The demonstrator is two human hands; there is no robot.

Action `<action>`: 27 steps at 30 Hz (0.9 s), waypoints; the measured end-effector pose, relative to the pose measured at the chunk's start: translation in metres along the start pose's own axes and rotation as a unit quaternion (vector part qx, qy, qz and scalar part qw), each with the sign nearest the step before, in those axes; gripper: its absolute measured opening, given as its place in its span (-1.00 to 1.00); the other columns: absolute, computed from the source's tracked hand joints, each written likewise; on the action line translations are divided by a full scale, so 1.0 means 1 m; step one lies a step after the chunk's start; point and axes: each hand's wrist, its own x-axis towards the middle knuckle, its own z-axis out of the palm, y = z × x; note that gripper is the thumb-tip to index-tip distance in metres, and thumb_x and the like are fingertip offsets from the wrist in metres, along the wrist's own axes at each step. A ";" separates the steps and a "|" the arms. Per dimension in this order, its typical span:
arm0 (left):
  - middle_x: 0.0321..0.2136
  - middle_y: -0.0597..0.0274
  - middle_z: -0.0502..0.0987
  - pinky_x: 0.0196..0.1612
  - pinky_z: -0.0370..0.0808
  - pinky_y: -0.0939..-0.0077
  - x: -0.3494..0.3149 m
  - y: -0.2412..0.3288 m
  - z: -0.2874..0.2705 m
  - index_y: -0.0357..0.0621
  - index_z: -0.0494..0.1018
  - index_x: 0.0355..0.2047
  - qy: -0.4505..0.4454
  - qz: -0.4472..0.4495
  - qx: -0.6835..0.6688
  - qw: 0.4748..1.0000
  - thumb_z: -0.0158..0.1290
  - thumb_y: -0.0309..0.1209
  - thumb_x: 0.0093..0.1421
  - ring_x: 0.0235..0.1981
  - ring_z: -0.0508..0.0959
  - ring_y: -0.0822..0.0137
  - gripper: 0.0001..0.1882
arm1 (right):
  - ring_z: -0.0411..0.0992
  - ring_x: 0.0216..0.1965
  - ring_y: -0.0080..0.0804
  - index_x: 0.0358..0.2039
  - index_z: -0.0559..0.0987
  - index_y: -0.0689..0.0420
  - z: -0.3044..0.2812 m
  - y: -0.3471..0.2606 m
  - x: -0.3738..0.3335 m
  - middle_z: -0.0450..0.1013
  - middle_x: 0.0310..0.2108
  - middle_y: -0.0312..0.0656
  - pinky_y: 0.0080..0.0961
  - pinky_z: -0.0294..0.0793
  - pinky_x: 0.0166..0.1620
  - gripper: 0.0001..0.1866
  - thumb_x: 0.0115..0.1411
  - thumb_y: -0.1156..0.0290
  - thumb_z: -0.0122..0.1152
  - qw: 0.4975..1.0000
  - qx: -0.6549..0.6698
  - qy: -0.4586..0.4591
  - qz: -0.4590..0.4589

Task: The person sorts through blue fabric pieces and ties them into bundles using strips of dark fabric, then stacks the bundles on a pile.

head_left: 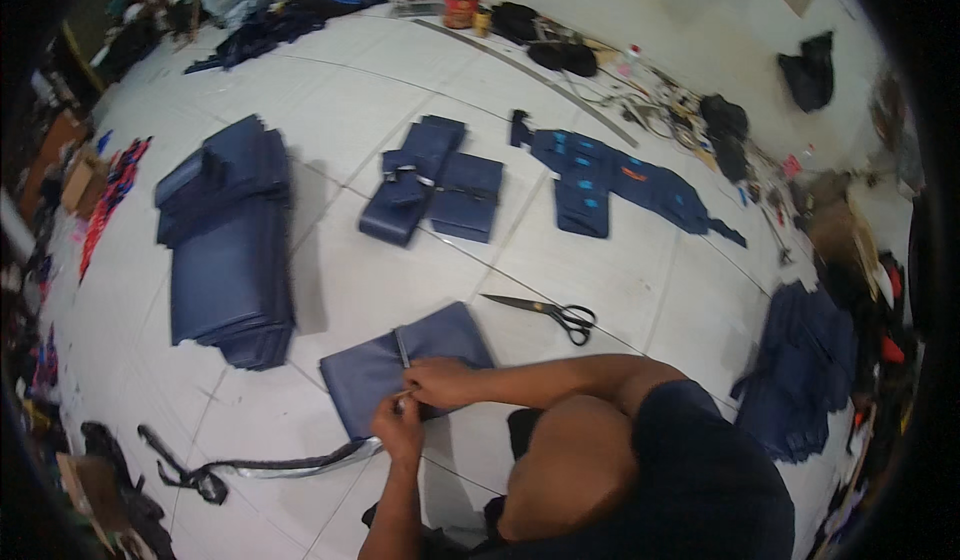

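Note:
A folded bundle of navy fabric pieces (385, 370) lies on the white tiled floor right in front of me, with a thin grey strip crossing its top. At the bundle's near edge my left hand (400, 428) and my right hand (440, 382) meet, both pinching that strip. The strip's loose end (270, 468) trails left across the floor to a dark knotted tail. My own knee and dark shirt fill the lower right and hide the floor there.
Black-handled scissors (550, 312) lie just beyond the bundle. A tall stack of navy fabric (230, 250) sits left, tied bundles (430, 190) farther back, labelled navy pieces (610, 180) right of them, another navy pile (800, 370) at right. Clutter and a long metal ruler (530, 75) line the wall.

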 end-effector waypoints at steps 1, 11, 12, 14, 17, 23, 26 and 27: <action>-0.46 0.01 0.61 -0.39 0.43 0.37 0.003 -0.004 -0.002 -0.37 0.58 -0.34 -0.026 -0.037 -0.052 0.998 0.14 -0.40 0.20 -0.50 0.53 0.27 -0.79 | 0.45 -0.18 -0.03 -0.23 0.56 0.12 -0.010 -0.010 -0.004 0.42 -0.30 -0.06 -0.10 0.46 -0.07 -0.80 0.20 0.29 0.20 0.999 0.013 -0.025 0.031; -0.41 0.40 0.57 -0.32 0.40 0.61 0.027 -0.018 -0.013 -0.25 0.60 -0.20 -0.221 -0.268 -0.310 0.885 0.02 -0.32 0.35 -0.42 0.48 0.49 -0.74 | 0.51 -0.22 -0.02 -0.19 0.59 0.12 -0.031 0.012 -0.011 0.49 -0.27 -0.08 -0.13 0.51 -0.19 -0.73 0.20 0.22 0.22 0.983 -0.054 -0.001 -0.173; -0.40 0.37 0.59 -0.30 0.42 0.58 0.027 -0.014 -0.011 -0.26 0.60 -0.19 -0.223 -0.218 -0.269 0.911 0.03 -0.31 0.35 -0.41 0.50 0.47 -0.73 | 0.52 -0.23 -0.02 -0.19 0.59 0.11 -0.030 0.018 -0.010 0.50 -0.28 -0.08 -0.14 0.52 -0.21 -0.74 0.21 0.23 0.21 0.980 -0.086 -0.001 -0.182; -0.37 0.23 0.65 -0.21 0.48 0.49 0.030 -0.008 -0.014 -0.27 0.59 -0.16 -0.217 -0.146 -0.162 0.952 0.04 -0.30 0.34 -0.35 0.57 0.38 -0.72 | 0.55 -0.26 -0.05 -0.19 0.60 0.11 -0.035 0.014 -0.006 0.51 -0.28 -0.08 -0.14 0.55 -0.24 -0.79 0.25 0.29 0.13 0.963 -0.176 -0.029 -0.203; -0.39 0.12 0.64 -0.23 0.48 0.47 0.034 0.011 -0.027 -0.23 0.59 -0.16 -0.235 -0.135 -0.097 0.958 0.05 -0.28 0.34 -0.36 0.57 0.37 -0.73 | 0.56 -0.24 -0.07 -0.20 0.60 0.10 -0.051 -0.002 -0.003 0.51 -0.27 -0.08 -0.14 0.57 -0.22 -0.79 0.27 0.31 0.08 0.943 -0.246 -0.093 -0.206; -0.36 -0.02 0.63 -0.24 0.49 0.32 0.035 0.014 -0.032 -0.20 0.59 -0.21 -0.261 -0.074 -0.054 0.961 0.06 -0.29 0.33 -0.36 0.61 0.13 -0.76 | 0.57 -0.25 -0.09 -0.27 0.58 0.10 -0.072 -0.023 0.002 0.49 -0.30 -0.11 -0.14 0.57 -0.22 -0.81 0.22 0.29 0.12 0.930 -0.247 -0.143 -0.234; -0.30 -0.05 0.64 -0.17 0.52 0.28 0.037 -0.001 -0.030 -0.20 0.57 -0.10 -0.282 -0.073 -0.038 0.956 0.07 -0.22 0.32 -0.27 0.64 0.11 -0.68 | 0.57 -0.28 -0.09 -0.33 0.56 0.10 -0.066 -0.009 0.005 0.47 -0.32 -0.13 -0.14 0.58 -0.26 -0.82 0.15 0.27 0.20 0.929 -0.233 -0.113 -0.264; -0.30 -0.05 0.64 -0.17 0.52 0.25 0.037 0.001 -0.032 -0.19 0.57 -0.12 -0.293 -0.084 -0.011 0.952 0.07 -0.22 0.31 -0.26 0.64 0.07 -0.69 | 0.57 -0.30 -0.09 -0.33 0.55 0.09 -0.065 0.001 0.003 0.46 -0.32 -0.13 -0.14 0.58 -0.28 -0.82 0.14 0.26 0.21 0.926 -0.248 -0.122 -0.257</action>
